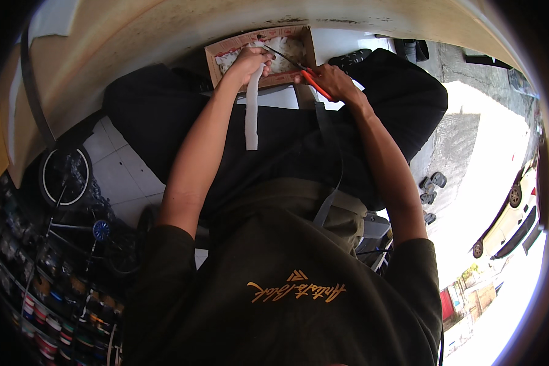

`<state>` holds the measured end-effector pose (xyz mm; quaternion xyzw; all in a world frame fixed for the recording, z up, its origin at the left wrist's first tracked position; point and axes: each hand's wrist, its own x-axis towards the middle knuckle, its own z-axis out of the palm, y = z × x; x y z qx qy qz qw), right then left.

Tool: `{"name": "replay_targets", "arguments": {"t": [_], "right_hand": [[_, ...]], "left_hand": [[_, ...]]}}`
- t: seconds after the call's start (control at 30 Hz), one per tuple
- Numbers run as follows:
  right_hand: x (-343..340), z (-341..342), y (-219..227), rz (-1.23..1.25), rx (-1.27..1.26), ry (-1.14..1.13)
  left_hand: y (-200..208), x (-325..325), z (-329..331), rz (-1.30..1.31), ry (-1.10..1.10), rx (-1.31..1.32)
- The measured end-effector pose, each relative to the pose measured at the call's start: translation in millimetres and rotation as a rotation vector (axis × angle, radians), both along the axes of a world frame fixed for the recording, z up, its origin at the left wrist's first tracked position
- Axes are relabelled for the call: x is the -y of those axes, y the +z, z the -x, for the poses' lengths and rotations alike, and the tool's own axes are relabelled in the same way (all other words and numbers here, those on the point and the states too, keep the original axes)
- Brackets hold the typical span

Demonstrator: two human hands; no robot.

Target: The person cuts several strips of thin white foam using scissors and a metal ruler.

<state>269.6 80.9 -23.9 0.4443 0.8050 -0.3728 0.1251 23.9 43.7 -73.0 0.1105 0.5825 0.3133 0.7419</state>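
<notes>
My left hand (250, 64) is closed on a long white strip (252, 116), which hangs down over my dark trousers. Its material I cannot make out. In my right hand (332, 82) is a pair of scissors (316, 84) with orange handles. The dark blades point left, their tips close to the fingers of my left hand. Whether the blades are apart is too small to tell. Both hands are over a shallow cardboard box (308, 46), where many small white pieces (290, 49) lie.
A dark strap (331, 158) runs down over my lap. At left stand a bicycle wheel (66, 177) and shelves of coloured containers (46, 329). Several shoes (433, 183) lie on the floor to the right, with a parked car (511, 213) beyond. A pale panel (165, 27) curves behind the box.
</notes>
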Motion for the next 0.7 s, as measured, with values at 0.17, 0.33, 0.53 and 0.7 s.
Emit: {"name": "replay_targets", "arguments": {"t": [0.17,0.33,0.53,0.7], "right_hand": [[-8,8,22,0.238,0.095,-0.035],[-2,9,30,0.364,0.063,-0.083],[1,4,11,0.228,0.005,-0.019],[-1,1,11,0.154,-0.071,0.020]], "left_hand": [[1,0,0,0.047,-0.005,-0.049],[7,0,1,0.052,0.045,-0.098],[-1,2,1,-0.012,0.023,0.011],[-4,4,-1,0.004,0.033,0.012]]}}
